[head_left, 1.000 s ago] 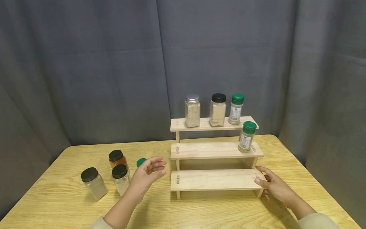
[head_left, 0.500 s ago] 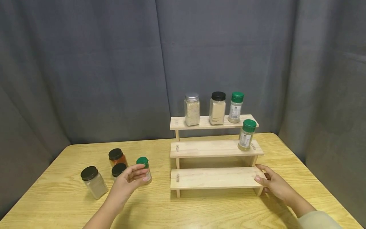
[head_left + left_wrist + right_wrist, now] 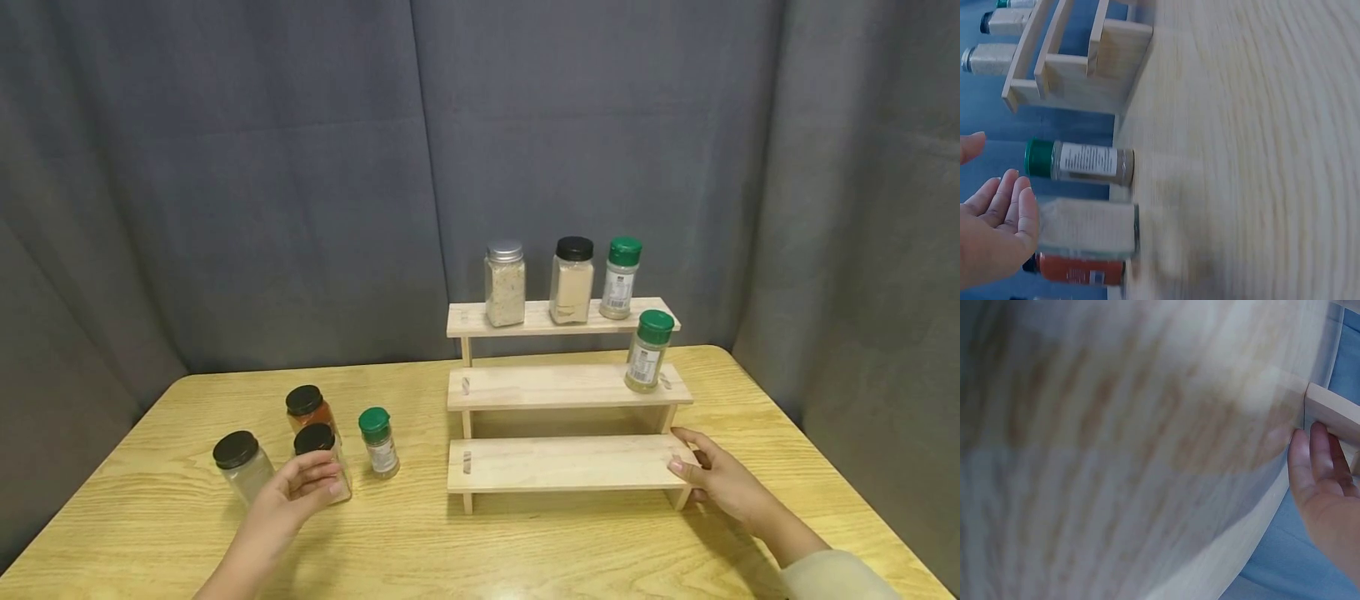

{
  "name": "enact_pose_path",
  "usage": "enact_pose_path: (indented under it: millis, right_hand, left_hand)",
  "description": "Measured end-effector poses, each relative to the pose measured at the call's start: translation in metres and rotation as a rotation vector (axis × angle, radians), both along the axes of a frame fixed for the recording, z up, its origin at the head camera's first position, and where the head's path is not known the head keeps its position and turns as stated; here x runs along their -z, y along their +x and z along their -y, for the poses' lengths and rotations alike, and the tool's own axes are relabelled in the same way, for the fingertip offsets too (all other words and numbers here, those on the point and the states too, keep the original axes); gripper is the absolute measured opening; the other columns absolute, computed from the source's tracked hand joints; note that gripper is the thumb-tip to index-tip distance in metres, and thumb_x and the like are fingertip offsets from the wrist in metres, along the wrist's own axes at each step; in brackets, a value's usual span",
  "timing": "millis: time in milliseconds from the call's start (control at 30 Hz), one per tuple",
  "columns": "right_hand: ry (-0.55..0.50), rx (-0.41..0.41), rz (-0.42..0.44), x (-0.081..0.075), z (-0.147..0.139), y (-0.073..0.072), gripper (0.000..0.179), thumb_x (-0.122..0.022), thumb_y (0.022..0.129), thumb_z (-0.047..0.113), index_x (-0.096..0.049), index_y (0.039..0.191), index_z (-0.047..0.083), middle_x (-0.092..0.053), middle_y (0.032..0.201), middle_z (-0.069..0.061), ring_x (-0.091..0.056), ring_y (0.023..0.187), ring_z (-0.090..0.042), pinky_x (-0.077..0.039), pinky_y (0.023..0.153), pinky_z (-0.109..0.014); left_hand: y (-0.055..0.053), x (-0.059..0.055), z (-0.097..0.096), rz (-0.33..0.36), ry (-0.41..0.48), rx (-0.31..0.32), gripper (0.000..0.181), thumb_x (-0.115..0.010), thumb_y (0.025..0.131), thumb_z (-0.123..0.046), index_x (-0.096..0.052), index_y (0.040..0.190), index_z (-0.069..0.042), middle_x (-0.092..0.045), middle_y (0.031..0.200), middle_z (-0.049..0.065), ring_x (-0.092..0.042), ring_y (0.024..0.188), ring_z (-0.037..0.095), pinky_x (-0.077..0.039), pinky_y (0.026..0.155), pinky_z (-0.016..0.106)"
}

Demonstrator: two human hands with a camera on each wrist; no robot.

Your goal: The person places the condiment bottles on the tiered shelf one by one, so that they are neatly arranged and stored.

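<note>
My left hand [image 3: 285, 500] is over the left side of the table, fingers loosely bent and nothing between them. In the head view it overlaps a black-lidded jar of pale powder [image 3: 313, 438], hiding part of its body. The left wrist view shows the fingertips near the green cap of a small spice shaker [image 3: 1082, 161]. At the right, my right hand [image 3: 723, 487] grips the end of a three-tier wooden rack [image 3: 555, 464], thumb on the lowest shelf and fingers around the side. In the right wrist view, the fingers [image 3: 1322, 453] touch the rack's wood.
A jar of reddish spice [image 3: 306, 404] stands behind the pale jar, and another black-lidded jar [image 3: 242, 458] is to its left. On the top shelf are a silver-lidded jar [image 3: 506, 287], a black-lidded jar [image 3: 573, 283] and a green-capped shaker [image 3: 620, 279]. Another shaker [image 3: 648, 354] occupies the middle shelf.
My left hand has moved left and down, past the green-capped shaker to the pale jar, leaving the shaker uncovered. My right hand stays at the rack's end.
</note>
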State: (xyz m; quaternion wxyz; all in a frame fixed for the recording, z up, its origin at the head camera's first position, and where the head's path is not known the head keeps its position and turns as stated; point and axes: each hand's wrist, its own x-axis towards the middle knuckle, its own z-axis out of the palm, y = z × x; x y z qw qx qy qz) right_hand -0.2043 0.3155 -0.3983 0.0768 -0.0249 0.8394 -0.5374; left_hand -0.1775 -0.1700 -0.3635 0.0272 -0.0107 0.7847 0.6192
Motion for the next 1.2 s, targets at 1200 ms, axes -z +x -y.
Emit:
enact_pose_path:
  millis: [1200]
  right_hand:
    - [-0.018,-0.014,-0.003,-0.002,0.001,0.002,0.064,-0.050,0.088,0.020,-0.012,0.134,-0.004,-0.033,0.117,-0.038,-0.053,0.090,-0.031,-0.047,0.069,-0.035]
  left_hand:
    - [-0.021,0.059,0.116,0.137,-0.225,-0.343,0.083,-0.058,0.072,-0.055,-0.026,0.133,-0.008,-0.038,0.123,0.002,-0.044,0.098,0.013,-0.041,0.074,0.034]
